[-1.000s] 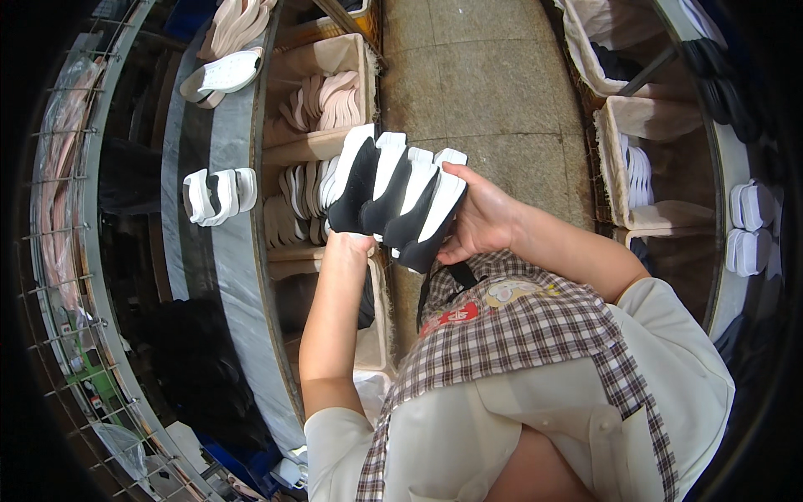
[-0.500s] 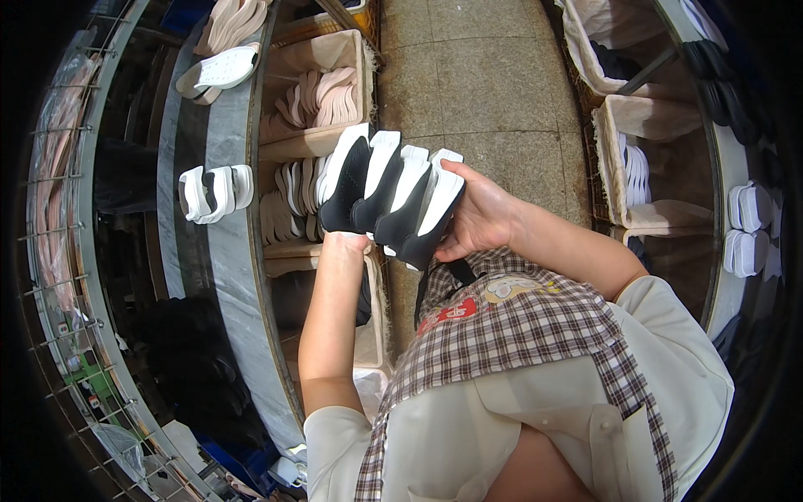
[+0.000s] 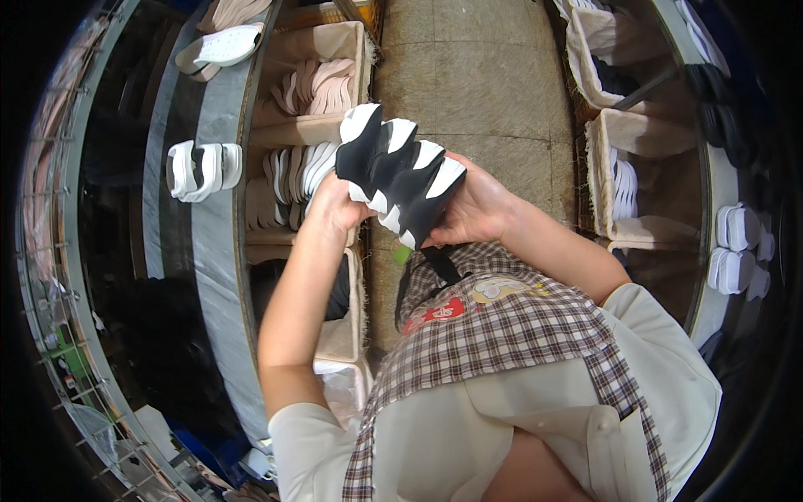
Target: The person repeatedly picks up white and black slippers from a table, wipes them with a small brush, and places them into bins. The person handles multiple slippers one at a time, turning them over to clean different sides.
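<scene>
Between my two hands I hold a row of several black-and-white shoe soles (image 3: pixel 407 189), lined up side by side and tilted. My left hand (image 3: pixel 338 206) is closed on the row's left end, its fingertips hidden behind the soles. Wrapped round the right end is my right hand (image 3: pixel 475 206), thumb at the near side and fingers at the far side. Just left of the row, white and beige soles (image 3: pixel 293 177) stand packed in a cloth-lined basket (image 3: pixel 261 237).
White soles (image 3: pixel 205 170) sit on the grey shelf (image 3: pixel 219 276) at left, with a white perforated shoe upper (image 3: pixel 226 47) farther back. Pink soles (image 3: pixel 328 86) fill another basket. On the right are a lined basket (image 3: pixel 648 125) and stacked white pieces (image 3: pixel 732 259). Tiled floor (image 3: pixel 477 75) runs between.
The row of soles has tipped, so its black sides show more and its white sides less. My left hand has come up along the row's left side, and more of it shows.
</scene>
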Demonstrator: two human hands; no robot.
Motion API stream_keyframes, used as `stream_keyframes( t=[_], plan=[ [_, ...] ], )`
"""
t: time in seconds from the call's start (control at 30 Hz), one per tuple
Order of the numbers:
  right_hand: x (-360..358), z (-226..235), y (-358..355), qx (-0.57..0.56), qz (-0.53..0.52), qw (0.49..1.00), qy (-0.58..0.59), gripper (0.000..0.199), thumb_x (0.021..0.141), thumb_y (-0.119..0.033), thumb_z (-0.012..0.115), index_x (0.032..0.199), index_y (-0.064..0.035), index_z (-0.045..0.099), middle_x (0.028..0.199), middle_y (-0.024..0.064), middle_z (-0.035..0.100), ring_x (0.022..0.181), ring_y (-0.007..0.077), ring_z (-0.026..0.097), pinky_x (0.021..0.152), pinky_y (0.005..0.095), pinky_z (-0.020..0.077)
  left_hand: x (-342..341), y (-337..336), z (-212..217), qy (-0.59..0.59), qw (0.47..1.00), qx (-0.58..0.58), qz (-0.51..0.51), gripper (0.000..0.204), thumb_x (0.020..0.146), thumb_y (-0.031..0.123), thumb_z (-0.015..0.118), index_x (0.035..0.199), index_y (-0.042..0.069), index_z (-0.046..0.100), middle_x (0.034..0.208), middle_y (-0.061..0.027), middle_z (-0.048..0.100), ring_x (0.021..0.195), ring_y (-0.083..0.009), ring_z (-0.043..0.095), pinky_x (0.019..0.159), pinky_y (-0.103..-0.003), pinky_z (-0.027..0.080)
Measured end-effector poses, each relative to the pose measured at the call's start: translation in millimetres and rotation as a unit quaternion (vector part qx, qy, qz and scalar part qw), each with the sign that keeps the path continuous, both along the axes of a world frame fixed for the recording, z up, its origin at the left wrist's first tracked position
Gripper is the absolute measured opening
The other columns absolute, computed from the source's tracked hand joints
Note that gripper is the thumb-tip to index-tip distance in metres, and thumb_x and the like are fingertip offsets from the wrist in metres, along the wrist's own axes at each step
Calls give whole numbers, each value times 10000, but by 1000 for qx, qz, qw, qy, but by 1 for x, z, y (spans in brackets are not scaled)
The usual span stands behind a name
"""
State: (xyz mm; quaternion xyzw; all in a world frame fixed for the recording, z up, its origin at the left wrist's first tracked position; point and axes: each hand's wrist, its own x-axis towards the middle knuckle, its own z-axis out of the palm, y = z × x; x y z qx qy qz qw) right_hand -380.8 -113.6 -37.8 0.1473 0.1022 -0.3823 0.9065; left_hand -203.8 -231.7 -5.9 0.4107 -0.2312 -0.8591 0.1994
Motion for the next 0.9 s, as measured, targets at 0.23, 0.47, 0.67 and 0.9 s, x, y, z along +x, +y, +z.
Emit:
stream_keyframes(
  t=[0.23, 0.47, 0.67, 0.9],
  plan=[
    [-2, 8, 3, 7, -36, 999, -25, 562, 894, -572, 323, 1294, -185, 402, 1283, 146, 420, 1115, 353, 486, 705, 488, 542, -3, -11, -8, -24, 999, 30, -30, 268, 929, 250, 448, 1096, 83, 575, 1027, -89, 633, 896, -238, 625, 723, -517, 494],
    [-2, 13, 6, -14, -49, 998, -27, 541, 906, -557, 296, 1276, -181, 415, 1244, 129, 458, 1080, 329, 518, 680, 482, 551, -6, -9, -1, -45, 998, 26, -40, 310, 936, 282, 427, 1122, 80, 570, 1056, -97, 631, 934, -261, 617, 788, -559, 462],
    [-1, 17, 5, -9, -45, 999, -20, 559, 902, -575, 290, 1281, -185, 416, 1257, 130, 454, 1091, 326, 511, 687, 481, 545, -5, -10, -7, -5, 999, 32, -33, 319, 943, 295, 425, 1121, 70, 566, 1050, -101, 630, 934, -258, 620, 789, -533, 482],
    [0, 37, -3, -65, -20, 967, 244, 689, 875, -642, 238, 1356, -164, 361, 1343, 133, 404, 1179, 319, 414, 928, 543, 343, -4, 1, -4, 128, 987, -73, 67, 379, 942, 288, 484, 1217, 32, 432, 1063, -134, 603, 931, -239, 627, 767, -370, 554]
  ],
)
